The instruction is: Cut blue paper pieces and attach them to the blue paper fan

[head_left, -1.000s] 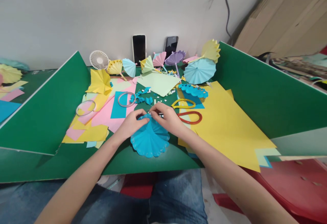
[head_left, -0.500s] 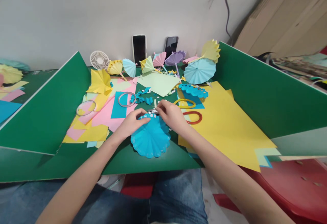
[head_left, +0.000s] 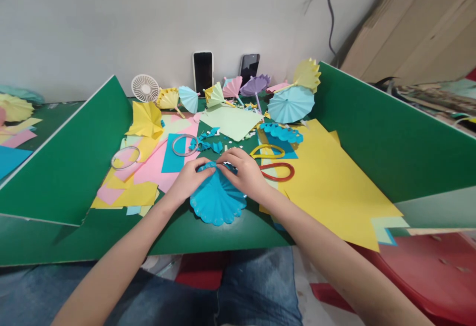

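A pleated blue paper fan (head_left: 216, 199) with a scalloped edge lies spread on the green table (head_left: 178, 236) just in front of me. My left hand (head_left: 190, 179) pinches its gathered top from the left. My right hand (head_left: 243, 172) pinches the same top from the right, fingertips meeting the left hand's. Scissors with one yellow and one red handle loop (head_left: 273, 162) lie just right of my right hand.
Sheets of yellow paper (head_left: 330, 182), pink paper (head_left: 171, 164) and blue paper cover the table. Two tape rings (head_left: 184, 145) lie left of centre. Finished paper umbrellas (head_left: 290, 102), a small white fan (head_left: 144, 88) and two phones (head_left: 203, 72) stand at the back. Green dividers rise on both sides.
My right hand went up and right off the fan's top, then came back to it. The fan's top is now gathered tighter between both hands.
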`<state>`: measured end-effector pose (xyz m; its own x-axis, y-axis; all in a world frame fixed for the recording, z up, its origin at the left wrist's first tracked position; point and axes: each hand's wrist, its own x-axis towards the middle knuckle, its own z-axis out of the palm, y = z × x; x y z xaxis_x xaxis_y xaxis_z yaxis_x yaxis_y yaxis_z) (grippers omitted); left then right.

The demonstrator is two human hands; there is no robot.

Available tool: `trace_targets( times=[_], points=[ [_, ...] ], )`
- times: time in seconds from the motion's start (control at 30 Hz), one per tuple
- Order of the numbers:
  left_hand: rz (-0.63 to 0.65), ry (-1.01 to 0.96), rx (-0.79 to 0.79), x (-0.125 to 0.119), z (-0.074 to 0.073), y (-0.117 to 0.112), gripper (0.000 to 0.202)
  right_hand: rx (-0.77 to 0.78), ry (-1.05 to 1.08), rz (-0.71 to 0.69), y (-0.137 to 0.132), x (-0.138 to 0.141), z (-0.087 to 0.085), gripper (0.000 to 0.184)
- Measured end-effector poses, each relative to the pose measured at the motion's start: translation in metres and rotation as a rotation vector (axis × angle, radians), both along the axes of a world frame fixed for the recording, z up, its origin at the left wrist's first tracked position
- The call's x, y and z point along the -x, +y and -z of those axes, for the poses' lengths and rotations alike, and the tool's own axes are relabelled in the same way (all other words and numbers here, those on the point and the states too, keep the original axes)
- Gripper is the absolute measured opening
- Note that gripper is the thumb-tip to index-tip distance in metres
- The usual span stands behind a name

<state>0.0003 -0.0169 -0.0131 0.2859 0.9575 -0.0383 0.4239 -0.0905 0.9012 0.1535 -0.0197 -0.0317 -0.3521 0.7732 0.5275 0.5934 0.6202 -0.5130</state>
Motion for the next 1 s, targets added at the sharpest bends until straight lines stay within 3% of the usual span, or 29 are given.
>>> trace_targets(
  times=[0.53, 1.0],
  points=[
    [0.051, 0.054, -0.112, 0.0001, -0.0003, -0.0018, 0.011, 0.137, 0.165, -0.054, -0.0009, 0.0008, -0.0038, 0.011],
    [0.053, 0.020, -0.076, -0.0005, -0.0034, -0.0024, 0.012, 0.404, 0.342, -0.068, 0.0023, -0.0005, -0.0040, 0.007]
  ],
)
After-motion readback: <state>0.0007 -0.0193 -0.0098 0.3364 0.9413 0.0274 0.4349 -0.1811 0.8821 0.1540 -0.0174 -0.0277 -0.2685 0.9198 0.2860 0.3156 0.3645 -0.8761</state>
